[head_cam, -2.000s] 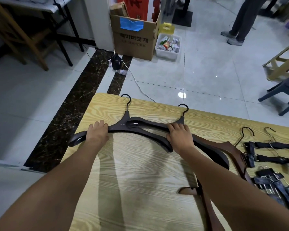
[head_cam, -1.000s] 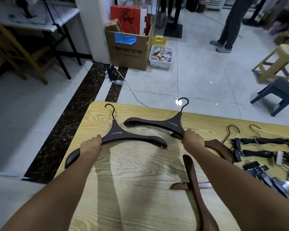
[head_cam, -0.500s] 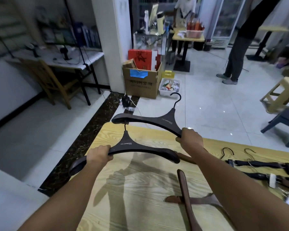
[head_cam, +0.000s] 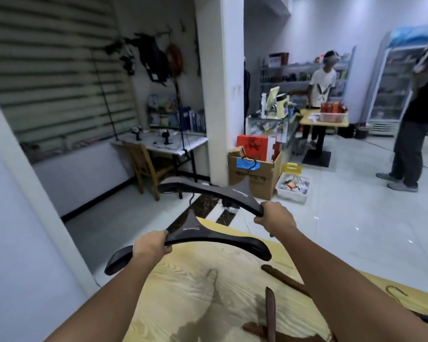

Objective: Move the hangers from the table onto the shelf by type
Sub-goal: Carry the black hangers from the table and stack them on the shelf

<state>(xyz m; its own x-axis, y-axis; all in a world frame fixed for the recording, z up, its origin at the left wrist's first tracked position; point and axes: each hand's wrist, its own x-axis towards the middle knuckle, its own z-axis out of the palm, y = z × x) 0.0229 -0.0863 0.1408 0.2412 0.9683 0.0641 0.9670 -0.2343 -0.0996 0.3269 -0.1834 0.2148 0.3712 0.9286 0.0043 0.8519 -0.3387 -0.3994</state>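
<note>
My left hand (head_cam: 150, 248) grips one arm of a wide dark-brown hanger (head_cam: 208, 238), lifted above the wooden table (head_cam: 183, 297). My right hand (head_cam: 276, 219) grips the end of a second, matching dark hanger (head_cam: 215, 191), held higher and farther out, its black hook in front of the cardboard box. Reddish-brown wooden hangers (head_cam: 271, 314) still lie on the table at the lower right, partly hidden by my right arm. A thin metal hook (head_cam: 395, 291) shows at the right edge. No shelf is identifiable in the view.
A white pillar (head_cam: 223, 95) stands ahead with a cardboard box (head_cam: 255, 174) and a plastic bin (head_cam: 293, 187) at its foot. A wooden chair (head_cam: 146, 166) and desk stand at the left. Two people stand at the right, on tiled floor.
Both hands have lifted their dark hangers off the table and carried them up and forward. The view has tilted upward, so more of the room shows and less of the table.
</note>
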